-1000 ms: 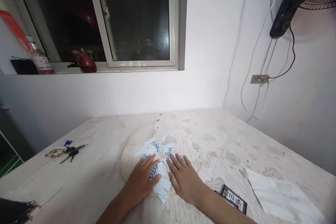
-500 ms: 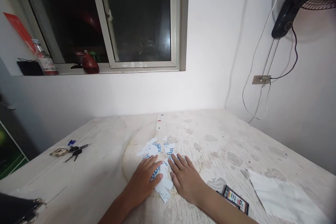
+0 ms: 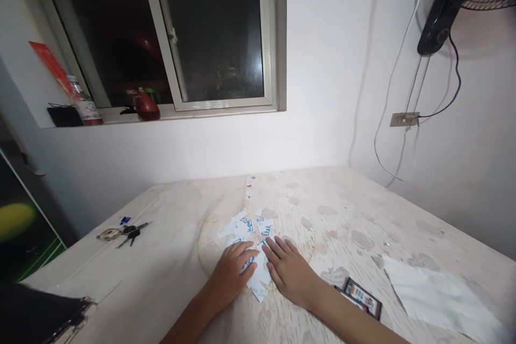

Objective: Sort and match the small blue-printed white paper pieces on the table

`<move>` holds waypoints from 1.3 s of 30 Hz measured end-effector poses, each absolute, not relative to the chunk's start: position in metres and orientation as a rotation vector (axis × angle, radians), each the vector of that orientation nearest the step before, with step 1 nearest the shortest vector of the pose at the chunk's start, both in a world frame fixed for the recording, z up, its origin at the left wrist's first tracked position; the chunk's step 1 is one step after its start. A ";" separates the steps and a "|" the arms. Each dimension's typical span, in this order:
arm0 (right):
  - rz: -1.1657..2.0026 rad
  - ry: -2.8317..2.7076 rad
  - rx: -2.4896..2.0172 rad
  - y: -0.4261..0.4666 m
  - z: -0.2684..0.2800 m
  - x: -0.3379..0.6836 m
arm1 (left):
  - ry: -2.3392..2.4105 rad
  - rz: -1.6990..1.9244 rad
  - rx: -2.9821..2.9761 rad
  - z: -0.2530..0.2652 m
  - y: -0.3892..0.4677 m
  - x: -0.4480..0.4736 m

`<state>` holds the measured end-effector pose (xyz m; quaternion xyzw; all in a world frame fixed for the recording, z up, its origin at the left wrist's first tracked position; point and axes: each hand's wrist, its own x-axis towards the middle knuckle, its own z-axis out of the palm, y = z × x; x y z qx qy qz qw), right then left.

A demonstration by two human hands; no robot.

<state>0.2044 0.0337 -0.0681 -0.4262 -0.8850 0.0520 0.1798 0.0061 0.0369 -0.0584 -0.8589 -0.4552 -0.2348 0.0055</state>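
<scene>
Torn white paper scraps (image 3: 257, 282) with blue printing lie in a loose pile on the pale tabletop (image 3: 169, 263). My left hand (image 3: 231, 270) rests on the pile's left side, fingers stretched out and partly covering some pieces. On the right side, my right hand (image 3: 293, 274) lies flat with its fingers spread, its fingertips touching the scraps. Neither hand grips anything. More paper scraps (image 3: 237, 227) show just beyond the fingertips. Pieces under the palms and fingers are hidden.
Keys (image 3: 131, 232) lie at the left, above a black bag (image 3: 44, 312). Right of my right forearm are dark-edged cards (image 3: 365, 298) and a white cloth or paper sheet (image 3: 435, 295). A bottle (image 3: 86, 105) stands on the sill. A wall fan (image 3: 437, 27) hangs upper right.
The view has tilted and turned a little to the left. Both hands stay on the paper scraps, in nearly the same pose; the pieces between them look slightly closer together.
</scene>
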 end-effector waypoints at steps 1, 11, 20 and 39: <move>0.156 -2.505 -1.188 0.033 -0.067 0.205 | -1.419 -0.747 -2.697 -0.058 0.037 0.007; 0.651 -2.616 -0.934 0.037 -0.049 0.222 | -1.540 -0.896 -2.693 -0.052 0.038 0.007; 0.294 -2.511 -1.444 0.029 -0.062 0.213 | -1.879 -0.548 -2.335 -0.067 0.052 -0.015; 0.350 -2.484 -1.491 0.035 -0.062 0.216 | -1.612 -0.713 -2.786 -0.053 0.041 0.007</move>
